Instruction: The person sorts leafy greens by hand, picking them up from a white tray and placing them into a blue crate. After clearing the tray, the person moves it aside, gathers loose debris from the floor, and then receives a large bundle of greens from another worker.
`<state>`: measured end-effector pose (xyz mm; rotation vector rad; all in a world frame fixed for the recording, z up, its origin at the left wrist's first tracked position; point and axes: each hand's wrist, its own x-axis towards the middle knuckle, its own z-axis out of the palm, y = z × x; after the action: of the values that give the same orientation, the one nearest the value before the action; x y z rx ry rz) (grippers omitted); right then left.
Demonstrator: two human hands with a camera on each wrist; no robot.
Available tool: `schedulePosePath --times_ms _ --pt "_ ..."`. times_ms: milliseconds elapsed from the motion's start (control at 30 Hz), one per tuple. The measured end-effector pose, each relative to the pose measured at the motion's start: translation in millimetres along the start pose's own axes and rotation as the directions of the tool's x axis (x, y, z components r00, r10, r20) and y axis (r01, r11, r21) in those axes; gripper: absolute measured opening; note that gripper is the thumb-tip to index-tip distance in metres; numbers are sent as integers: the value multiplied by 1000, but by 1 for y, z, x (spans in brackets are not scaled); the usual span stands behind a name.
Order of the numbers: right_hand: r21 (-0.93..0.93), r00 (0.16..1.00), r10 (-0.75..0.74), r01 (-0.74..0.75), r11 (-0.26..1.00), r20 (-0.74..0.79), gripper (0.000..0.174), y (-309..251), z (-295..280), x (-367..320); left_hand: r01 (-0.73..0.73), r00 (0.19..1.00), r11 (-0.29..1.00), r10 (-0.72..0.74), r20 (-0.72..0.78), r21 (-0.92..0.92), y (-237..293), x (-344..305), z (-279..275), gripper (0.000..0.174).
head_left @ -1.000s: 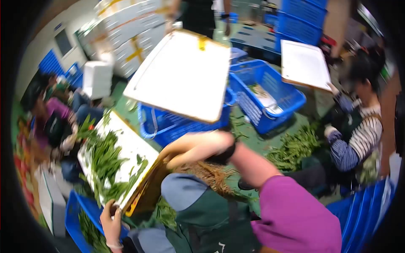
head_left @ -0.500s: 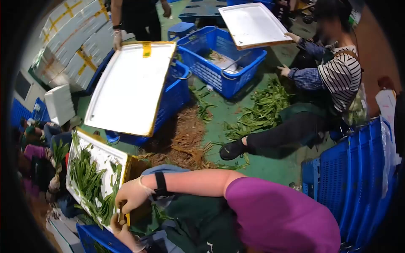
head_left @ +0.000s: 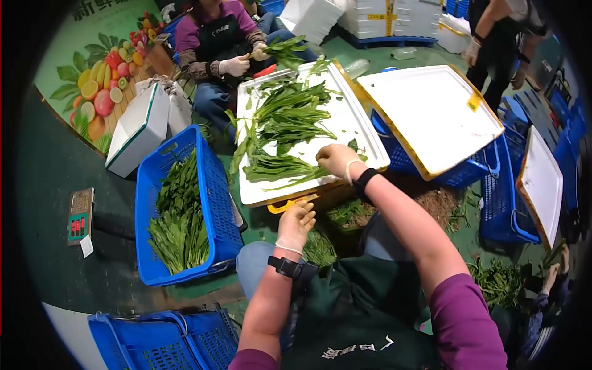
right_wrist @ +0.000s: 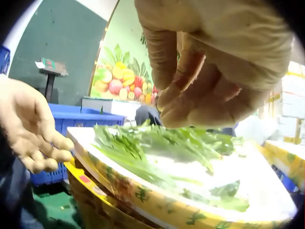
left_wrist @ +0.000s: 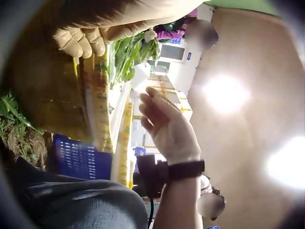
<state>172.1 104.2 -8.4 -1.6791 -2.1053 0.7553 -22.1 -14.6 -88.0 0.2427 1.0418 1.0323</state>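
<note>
In the head view a white foam lid (head_left: 351, 137) edged with yellow tape lies before me, bearing several bunches of leafy greens (head_left: 290, 120). My gloved right hand (head_left: 338, 160) hovers over its near right part, by the stem ends of the nearest bunch (head_left: 280, 168). The right wrist view shows those fingers (right_wrist: 178, 105) loosely bent above the greens, nothing between them. My gloved left hand (head_left: 296, 225) is at the lid's near edge, beside a yellow handle (head_left: 290, 203). Its fingers are relaxed and hold nothing, as the right wrist view shows.
A blue basket (head_left: 221, 203) of greens stands at left, near a scale (head_left: 80, 216). Another white lid (head_left: 431, 117) rests on a blue basket (head_left: 465, 172) at right. Across from me a seated person (head_left: 216, 43) holds greens (head_left: 285, 52). Cut greens (head_left: 499, 280) lie on the floor at right.
The head view has swung left, bringing the lid of greens to the middle. My hands, close together at the lid's corner half a second ago, are now apart, the right one over the lid.
</note>
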Motion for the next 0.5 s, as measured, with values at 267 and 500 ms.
schedulePosePath --times_ms 267,500 --pt "-245 991 -68 37 969 -119 27 -16 42 37 -75 989 996 67 130 56 23 14 17 31" --pt "427 969 -27 133 894 -245 34 -24 17 8 -390 904 920 378 200 25 43 0 35 31"
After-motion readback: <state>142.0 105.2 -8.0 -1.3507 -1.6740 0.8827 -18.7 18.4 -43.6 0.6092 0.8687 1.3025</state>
